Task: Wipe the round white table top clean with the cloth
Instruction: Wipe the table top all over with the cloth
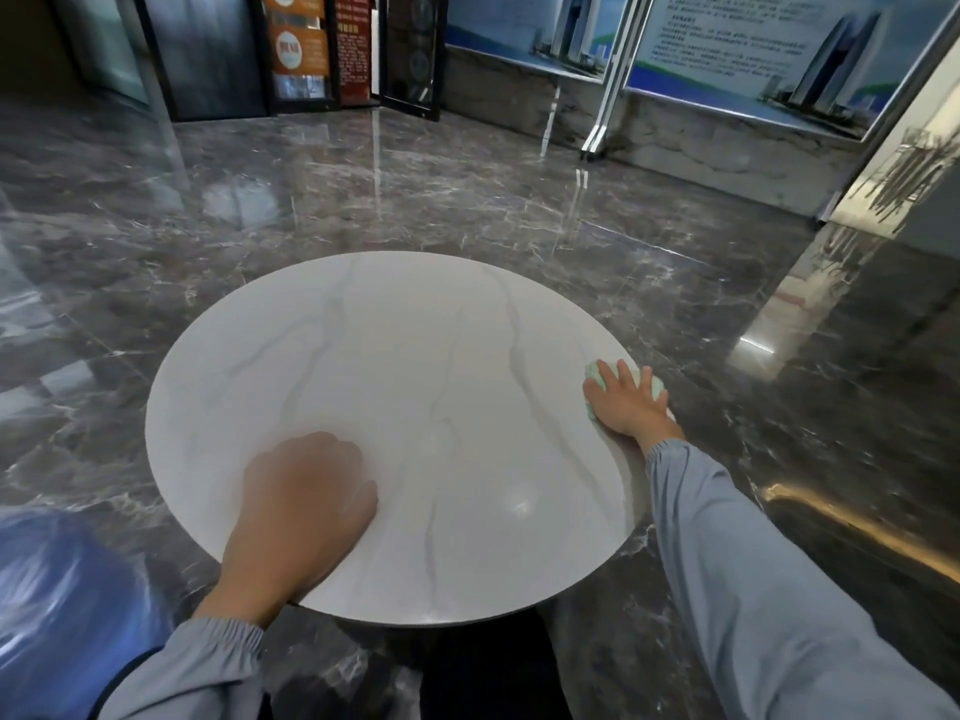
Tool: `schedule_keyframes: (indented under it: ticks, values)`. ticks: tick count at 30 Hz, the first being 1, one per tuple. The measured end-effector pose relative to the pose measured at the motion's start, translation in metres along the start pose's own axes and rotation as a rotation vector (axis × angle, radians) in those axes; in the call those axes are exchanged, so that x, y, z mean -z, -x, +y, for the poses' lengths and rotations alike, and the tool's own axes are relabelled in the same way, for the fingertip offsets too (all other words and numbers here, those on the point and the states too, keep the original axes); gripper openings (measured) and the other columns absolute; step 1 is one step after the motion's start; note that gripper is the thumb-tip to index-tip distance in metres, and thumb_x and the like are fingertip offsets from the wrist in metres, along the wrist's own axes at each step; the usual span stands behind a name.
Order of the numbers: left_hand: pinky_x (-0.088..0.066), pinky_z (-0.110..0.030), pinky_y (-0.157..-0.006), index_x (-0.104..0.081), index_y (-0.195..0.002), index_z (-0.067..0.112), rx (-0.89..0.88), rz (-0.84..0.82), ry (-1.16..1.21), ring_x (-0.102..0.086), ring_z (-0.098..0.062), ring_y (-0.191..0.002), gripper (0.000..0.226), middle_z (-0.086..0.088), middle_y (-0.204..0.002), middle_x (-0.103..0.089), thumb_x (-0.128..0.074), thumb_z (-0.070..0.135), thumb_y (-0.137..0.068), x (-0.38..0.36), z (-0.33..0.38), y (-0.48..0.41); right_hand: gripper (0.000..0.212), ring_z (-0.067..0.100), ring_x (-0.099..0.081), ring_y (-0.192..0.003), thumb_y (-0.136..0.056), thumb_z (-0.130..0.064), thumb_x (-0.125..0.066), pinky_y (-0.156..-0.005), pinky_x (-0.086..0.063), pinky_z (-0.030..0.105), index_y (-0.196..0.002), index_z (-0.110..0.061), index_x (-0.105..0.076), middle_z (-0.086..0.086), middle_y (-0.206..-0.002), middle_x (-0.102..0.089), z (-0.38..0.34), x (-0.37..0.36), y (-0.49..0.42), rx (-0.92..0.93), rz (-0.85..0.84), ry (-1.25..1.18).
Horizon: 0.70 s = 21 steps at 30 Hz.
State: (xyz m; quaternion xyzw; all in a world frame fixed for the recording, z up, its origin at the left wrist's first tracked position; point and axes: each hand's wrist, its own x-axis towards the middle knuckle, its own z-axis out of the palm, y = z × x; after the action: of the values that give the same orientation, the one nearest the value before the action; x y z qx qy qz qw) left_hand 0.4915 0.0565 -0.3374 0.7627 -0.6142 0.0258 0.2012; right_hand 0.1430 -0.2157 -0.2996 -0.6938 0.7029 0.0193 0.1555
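Cloth, pale green, lies at the right edge of the round white bench, under the right hand, whose spread, straight fingers press it flat. The left hand, blurred, rests near the front edge, fingers curled under, gripping nothing.

One wide-angle camera, worn on the person's head, looks forward and steeply down at the round white table top, near enough that it fills mid-frame. The left sleeve and right sleeve enter from the bottom edge, at the table's near side. Beyond its far rim, dark marble floor stretches to display boards along the wall.
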Motion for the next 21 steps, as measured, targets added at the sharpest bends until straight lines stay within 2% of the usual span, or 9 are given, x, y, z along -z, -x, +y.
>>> schedule_keyframes:
  ticks: [4,8,10,12,15,18,21]
  values:
    - [-0.033,-0.041,-0.104,-0.057,-0.113,0.038,-0.002,0.018,0.037,-0.048,-0.016,-0.118,0.033,0.014,-0.12,-0.055,-0.045,0.061,-0.092,0.0,0.0,0.002,0.061,0.027,0.015,-0.158,-0.106,-0.057,-0.017,-0.124,0.01,0.056,-0.164,-0.043,-0.004,-0.011,-0.173,0.007,-0.079,-0.021,0.01,0.241,-0.027,0.07]
    - [-0.035,-0.041,-0.104,-0.058,-0.112,0.037,0.004,0.027,0.046,-0.051,-0.017,-0.116,0.033,0.013,-0.119,-0.055,-0.046,0.061,-0.092,0.001,0.0,0.002,0.059,0.023,0.015,-0.159,-0.107,-0.059,-0.017,-0.124,0.011,0.054,-0.163,-0.046,-0.005,-0.013,-0.173,0.005,-0.186,-0.066,0.076,0.683,-0.069,0.157]
    - [-0.037,-0.041,-0.101,-0.058,-0.109,0.034,-0.002,0.049,0.033,-0.053,-0.02,-0.11,0.033,0.01,-0.115,-0.057,-0.048,0.06,-0.092,0.0,-0.002,0.003,0.057,0.02,0.016,-0.158,-0.107,-0.058,-0.016,-0.124,0.013,0.053,-0.163,-0.046,-0.006,-0.013,-0.173,0.003,-0.219,-0.084,0.109,0.86,-0.093,0.196]
    - [-0.038,-0.039,-0.098,-0.055,-0.104,0.032,-0.001,0.072,0.054,-0.053,-0.019,-0.103,0.029,0.01,-0.11,-0.055,-0.05,0.058,-0.092,0.0,-0.002,0.004,0.057,0.017,0.012,-0.158,-0.108,-0.059,-0.017,-0.125,0.011,0.05,-0.162,-0.046,-0.009,-0.013,-0.173,0.0,-0.225,-0.085,0.117,0.934,-0.11,0.188]
    - [-0.036,-0.036,-0.098,-0.055,-0.101,0.03,0.007,0.082,0.07,-0.051,-0.018,-0.1,0.026,0.012,-0.108,-0.051,-0.052,0.055,-0.092,-0.002,-0.004,0.004,0.057,0.017,0.003,-0.159,-0.107,-0.06,-0.021,-0.126,0.003,0.049,-0.162,-0.047,-0.013,-0.013,-0.173,-0.005,-0.2,-0.07,0.091,0.871,-0.067,0.15]
    - [-0.035,-0.035,-0.099,-0.056,-0.102,0.03,0.002,0.09,0.079,-0.051,-0.017,-0.101,0.026,0.013,-0.108,-0.051,-0.053,0.054,-0.092,-0.003,-0.004,0.005,0.056,0.024,-0.003,-0.16,-0.109,-0.057,-0.024,-0.125,-0.002,0.049,-0.163,-0.043,-0.015,-0.009,-0.173,-0.009,-0.143,-0.048,0.039,0.606,0.025,0.126]
    - [-0.035,-0.035,-0.099,-0.056,-0.101,0.03,0.006,0.089,0.085,-0.05,-0.016,-0.1,0.026,0.014,-0.107,-0.05,-0.052,0.054,-0.092,-0.002,-0.004,0.004,0.059,0.025,-0.002,-0.16,-0.106,-0.062,-0.021,-0.125,-0.003,0.053,-0.162,-0.044,-0.015,-0.009,-0.173,-0.008,-0.07,-0.02,-0.003,0.308,0.051,0.055]
